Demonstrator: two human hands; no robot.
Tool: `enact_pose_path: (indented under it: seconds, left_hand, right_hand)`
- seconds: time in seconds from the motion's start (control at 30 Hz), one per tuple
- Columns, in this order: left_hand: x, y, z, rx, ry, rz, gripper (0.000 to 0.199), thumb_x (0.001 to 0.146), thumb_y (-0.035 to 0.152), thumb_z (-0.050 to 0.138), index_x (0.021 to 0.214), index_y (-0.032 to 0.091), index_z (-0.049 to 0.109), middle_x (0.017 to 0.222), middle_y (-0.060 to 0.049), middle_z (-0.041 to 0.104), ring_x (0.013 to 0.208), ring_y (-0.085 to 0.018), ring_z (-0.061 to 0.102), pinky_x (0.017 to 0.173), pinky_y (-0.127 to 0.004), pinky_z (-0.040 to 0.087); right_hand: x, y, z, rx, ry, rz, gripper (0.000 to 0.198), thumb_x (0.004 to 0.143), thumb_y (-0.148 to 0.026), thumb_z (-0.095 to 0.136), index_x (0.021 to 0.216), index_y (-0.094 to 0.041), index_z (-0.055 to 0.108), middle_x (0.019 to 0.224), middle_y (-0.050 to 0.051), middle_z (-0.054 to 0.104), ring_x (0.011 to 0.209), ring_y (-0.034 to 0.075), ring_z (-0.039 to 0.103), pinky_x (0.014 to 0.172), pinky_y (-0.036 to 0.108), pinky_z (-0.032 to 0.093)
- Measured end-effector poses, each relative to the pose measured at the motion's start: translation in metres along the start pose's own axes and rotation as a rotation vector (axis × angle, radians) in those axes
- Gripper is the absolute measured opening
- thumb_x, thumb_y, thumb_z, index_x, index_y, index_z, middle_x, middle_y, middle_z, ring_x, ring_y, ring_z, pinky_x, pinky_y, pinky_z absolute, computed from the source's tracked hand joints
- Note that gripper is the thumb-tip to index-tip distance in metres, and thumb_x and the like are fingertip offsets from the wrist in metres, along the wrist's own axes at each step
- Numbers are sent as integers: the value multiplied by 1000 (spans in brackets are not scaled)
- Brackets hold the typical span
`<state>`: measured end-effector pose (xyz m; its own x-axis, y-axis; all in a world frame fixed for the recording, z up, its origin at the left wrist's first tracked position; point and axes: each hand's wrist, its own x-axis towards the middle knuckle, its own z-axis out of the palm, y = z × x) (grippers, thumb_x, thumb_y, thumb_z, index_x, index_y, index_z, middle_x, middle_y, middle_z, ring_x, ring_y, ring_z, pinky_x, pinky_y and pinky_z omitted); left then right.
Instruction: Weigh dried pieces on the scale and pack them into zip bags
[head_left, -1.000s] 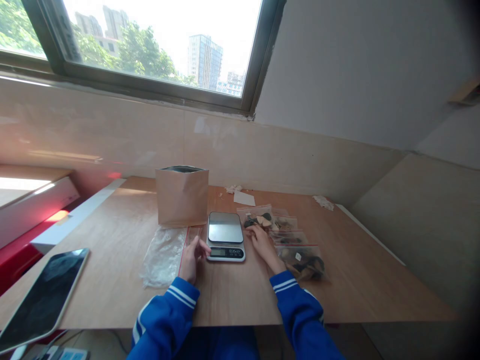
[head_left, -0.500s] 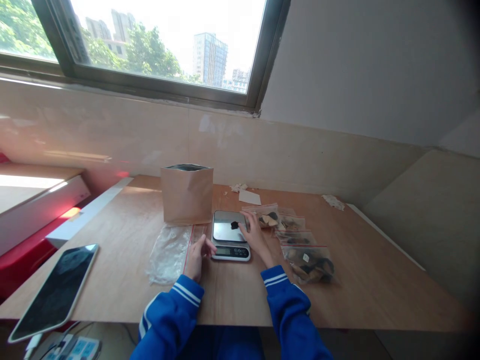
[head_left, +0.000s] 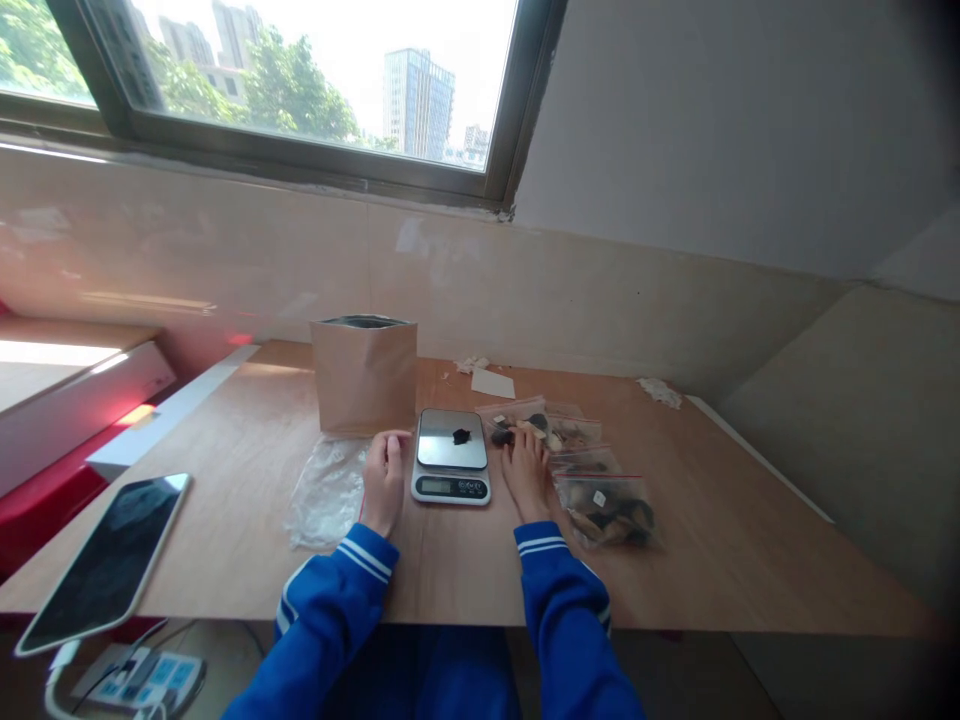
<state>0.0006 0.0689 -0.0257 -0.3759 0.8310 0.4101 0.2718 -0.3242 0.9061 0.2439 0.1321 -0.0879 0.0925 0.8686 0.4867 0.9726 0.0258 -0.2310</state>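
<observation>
A small dark piece (head_left: 461,437) rests on the steel plate of a kitchen scale (head_left: 442,425) in the middle of the table. Left of the scale is my left hand (head_left: 383,484), empty, index finger stretched toward the scale and the other fingers loosely bent. It lies over the right edge of a clear zip bag (head_left: 321,500). On the scale's right side, my right hand (head_left: 527,478) is open and palm down, its fingertips at a zip bag with dark and pale pieces (head_left: 536,420). Nothing shows in its grip.
An upright brown paper pouch (head_left: 365,380) stands open-topped behind the clear bag. More filled zip bags (head_left: 606,508) lie at the right. A white card (head_left: 493,383) is near the wall. At the left table edge lies a tablet (head_left: 105,560), above a power strip (head_left: 154,680).
My right hand has moved off the scale plate to the right, leaving the dark piece there. My left hand has drawn slightly away from the scale's front left. The view has shifted slightly.
</observation>
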Motion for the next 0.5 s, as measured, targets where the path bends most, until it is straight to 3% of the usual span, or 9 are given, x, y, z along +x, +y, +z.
enact_pose_path:
  seconds: [0.1,0.17,0.27,0.4,0.5]
  left_hand:
    - [35,35,-4,157,89,229,24,93,28,41,105,18,58,104,-10,61,92,-21,58,80,-34,47]
    - [69,57,-7,303,136,366,28,91,23,41,115,18,55,111,-12,58,101,-24,55,88,-38,46]
    - [123,72,-10,524,156,437,37,89,22,42,125,17,50,126,-15,53,119,-29,48,102,-46,36]
    - [165,67,-15,844,2,457,37,92,25,32,109,11,61,113,-18,63,115,-31,53,108,-47,30]
    - [169,72,-25,1002,-104,460,50,95,30,22,91,12,68,98,-18,69,102,-29,61,99,-44,39]
  right_hand:
    - [0,-2,-5,-23,5,7,28,92,-25,41,114,-17,57,122,16,58,114,31,47,90,43,34]
    - [0,-3,-6,-20,11,8,27,93,-27,41,111,-17,58,120,16,59,113,30,47,90,43,34]
    - [0,-2,-5,-2,21,6,27,95,-28,39,110,-17,58,118,15,59,112,29,48,90,41,33]
    - [1,-2,-3,32,37,22,26,95,-25,37,108,-17,58,116,14,60,112,27,48,90,39,33]
    - [1,-1,-3,59,34,37,25,94,-22,37,106,-17,58,114,13,60,111,26,49,90,38,33]
